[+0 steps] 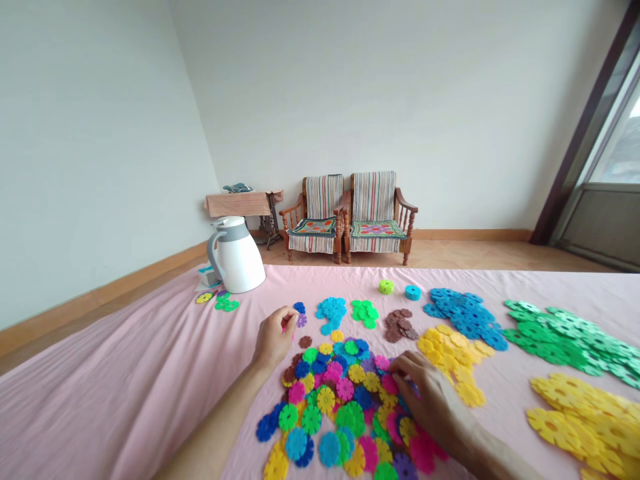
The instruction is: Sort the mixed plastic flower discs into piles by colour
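Note:
A mixed heap of coloured plastic snowflake discs [340, 407] lies on the pink cloth [140, 380] in front of me. My left hand [274, 337] is raised at the heap's far left edge, fingers pinched on a pink disc, close to a purple disc [301, 321] and a blue one [299, 307]. My right hand [430, 400] rests on the heap's right side, fingers curled down onto the discs near a pink one [382, 363]. Sorted groups lie beyond: light blue [331, 312], green [365, 312], brown [400, 325], blue [465, 312], yellow [453, 350].
A white jug [235, 255] stands at the far left of the cloth, with a few discs [220, 301] beside it. Large green [570, 333] and yellow [585, 417] piles lie at right. Two wooden armchairs [350, 217] and a small table [245, 203] stand by the wall.

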Available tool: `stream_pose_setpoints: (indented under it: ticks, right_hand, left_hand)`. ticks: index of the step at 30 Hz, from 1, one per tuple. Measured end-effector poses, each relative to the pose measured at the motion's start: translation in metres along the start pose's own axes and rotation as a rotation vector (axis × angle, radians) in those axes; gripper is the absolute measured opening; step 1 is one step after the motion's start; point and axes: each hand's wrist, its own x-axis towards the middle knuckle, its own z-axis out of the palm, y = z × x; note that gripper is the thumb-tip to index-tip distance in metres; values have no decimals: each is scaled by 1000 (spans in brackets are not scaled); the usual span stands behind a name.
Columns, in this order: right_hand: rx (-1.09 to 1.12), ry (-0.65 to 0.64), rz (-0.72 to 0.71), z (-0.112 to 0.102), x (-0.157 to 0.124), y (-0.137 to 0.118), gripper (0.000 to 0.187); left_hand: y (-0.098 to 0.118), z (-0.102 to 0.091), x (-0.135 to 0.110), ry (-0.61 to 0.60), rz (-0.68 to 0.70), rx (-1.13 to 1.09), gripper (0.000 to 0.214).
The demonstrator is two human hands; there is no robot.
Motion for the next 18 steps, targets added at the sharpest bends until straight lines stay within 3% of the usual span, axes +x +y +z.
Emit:
stream_pose_setpoints:
  ticks: [14,18]
  right_hand:
    - [-16,42,51,-7,2,-17,19]
    - [-14,61,33,-7,1,-20,19]
  left_hand:
    - [22,13,-14,-76,107,-36,18]
    - [35,15,-20,-136,210,-65,17]
